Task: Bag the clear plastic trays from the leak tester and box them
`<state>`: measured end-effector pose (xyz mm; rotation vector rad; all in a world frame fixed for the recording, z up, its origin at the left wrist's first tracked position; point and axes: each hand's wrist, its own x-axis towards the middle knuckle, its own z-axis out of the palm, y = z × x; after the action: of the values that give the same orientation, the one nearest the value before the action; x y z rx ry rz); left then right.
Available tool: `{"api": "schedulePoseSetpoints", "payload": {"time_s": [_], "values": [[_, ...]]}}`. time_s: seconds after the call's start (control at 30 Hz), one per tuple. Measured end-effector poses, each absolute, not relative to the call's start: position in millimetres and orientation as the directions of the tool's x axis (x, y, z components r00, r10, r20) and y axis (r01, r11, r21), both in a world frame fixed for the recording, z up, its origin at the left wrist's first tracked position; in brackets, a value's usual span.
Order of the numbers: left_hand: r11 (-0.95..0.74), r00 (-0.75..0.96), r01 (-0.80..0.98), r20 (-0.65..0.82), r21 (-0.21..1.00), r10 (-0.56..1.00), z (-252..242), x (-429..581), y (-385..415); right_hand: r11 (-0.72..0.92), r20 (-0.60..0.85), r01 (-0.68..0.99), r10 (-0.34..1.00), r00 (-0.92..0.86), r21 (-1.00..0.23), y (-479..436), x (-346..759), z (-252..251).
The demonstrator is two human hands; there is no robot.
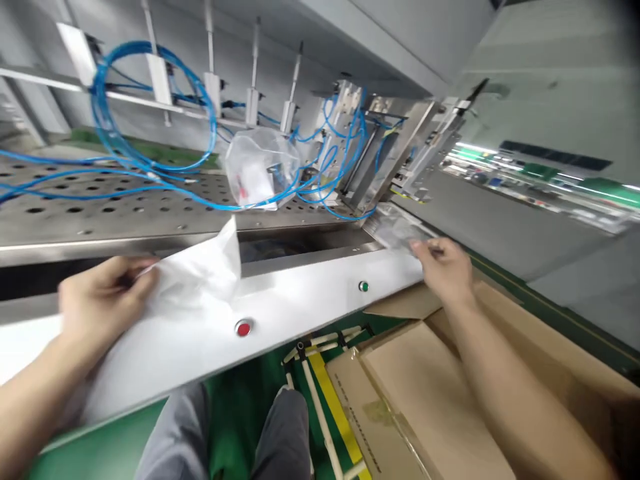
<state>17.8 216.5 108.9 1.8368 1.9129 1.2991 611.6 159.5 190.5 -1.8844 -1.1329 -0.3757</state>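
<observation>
White sheet over white panel — green floor below.

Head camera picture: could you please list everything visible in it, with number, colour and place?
White sheet: one, white, in left hand
Clear plastic: one piece, transparent, at right hand's fingertips
Clear bag: one, transparent, on perforated plate
Perforated plate: one, metallic, behind panel
Panel: one, white, front
Buttons: two, red and green, on panel
Tubing: several lines, blue, one coil upper left
Rods with blocks: five, silver, along back
Cardboard boxes: count unclear, brown, lower right
Pipe frame: one, cream, below panel
Floor: green, below
Background items: too blurred to count, upper right
Legs: two, grey trousers, bottom
Hands: two, bare, left and right
</observation>
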Motion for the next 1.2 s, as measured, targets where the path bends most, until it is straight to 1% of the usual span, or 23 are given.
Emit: {"api": "schedulePoseSetpoints", "payload": {"time_s": [0.03, 0.1, 0.13, 0.2, 0.27, 0.33, 0.4, 0.5, 0.57, 0.7, 0.77, 0.93, 1.03, 1.1, 1.2], "values": [[-0.176, -0.231, 0.693, 0.447, 0.699, 0.864, 109.1, 17.3, 214.8, -0.067, 0.658, 0.854, 0.607, 0.445, -0.516, 138.6, 585.7, 182.2], [-0.251, -0.194, 0.681, 0.5, 0.688, 0.844, 110.3, 21.1, 217.5, 0.179, 0.717, 0.867, 0.651, 0.25, -0.465, 94.9, 530.6, 165.1], [-0.287, -0.156, 0.672, 0.509, 0.683, 0.847, 111.4, 24.6, 219.6, 0.243, 0.722, 0.869, 0.671, 0.171, -0.431, 73.6, 502.8, 157.4], [-0.336, -0.087, 0.67, 0.518, 0.663, 0.851, 115.5, 33.8, 220.5, 0.297, 0.697, 0.873, 0.714, 0.066, -0.387, 36.3, 450.1, 145.0], [-0.351, -0.001, 0.716, 0.503, 0.604, 0.864, 123.4, 46.3, 214.3, 0.368, 0.665, 0.858, 0.746, -0.044, -0.357, 9.8, 404.8, 136.1], [-0.353, 0.077, 0.771, 0.474, 0.529, 0.877, 134.5, 61.7, 202.1, 0.435, 0.633, 0.821, 0.765, -0.121, -0.369, -4.0, 369.0, 129.3], [-0.385, 0.158, 0.802, 0.459, 0.457, 0.874, 146.3, 78.1, 187.1, 0.476, 0.616, 0.78, 0.773, -0.149, -0.408, -6.3, 343.3, 122.9], [-0.469, 0.283, 0.806, 0.461, 0.361, 0.841, 160.2, 98.4, 166.2, 0.505, 0.645, 0.736, 0.754, -0.123, -0.451, 5.3, 323.1, 112.7], [-0.502, 0.331, 0.804, 0.462, 0.32, 0.823, 166.1, 106.1, 155.8, 0.507, 0.679, 0.723, 0.73, -0.073, -0.468, 16.3, 319.8, 105.2], [-0.523, 0.384, 0.807, 0.429, 0.274, 0.818, 174.6, 108.5, 143.0, 0.444, 0.711, 0.727, 0.698, 0.086, -0.523, 29.7, 322.7, 89.5], [-0.528, 0.407, 0.806, 0.397, 0.267, 0.823, 178.2, 106.8, 138.7, 0.413, 0.729, 0.746, 0.67, 0.14, -0.523, 31.5, 323.9, 82.2], [-0.56, 0.466, 0.768, 0.328, 0.312, 0.822, 180.6, 108.7, 129.2, 0.327, 0.774, 0.826, 0.605, 0.19, -0.459, 34.2, 321.4, 70.2], [-0.583, 0.499, 0.758, 0.316, 0.293, 0.807, 176.8, 116.1, 125.1, 0.273, 0.793, 0.866, 0.574, 0.202, -0.419, 35.0, 316.8, 68.6], [-0.594, 0.515, 0.762, 0.314, 0.258, 0.798, 173.7, 122.0, 123.6, 0.266, 0.807, 0.89, 0.567, 0.166, -0.371, 34.1, 313.9, 69.1], [-0.615, 0.539, 0.757, 0.32, 0.222, 0.779, 170.2, 129.5, 122.4, 0.329, 0.811, 0.911, 0.586, 0.011, -0.25, 33.1, 312.7, 68.8]]}}
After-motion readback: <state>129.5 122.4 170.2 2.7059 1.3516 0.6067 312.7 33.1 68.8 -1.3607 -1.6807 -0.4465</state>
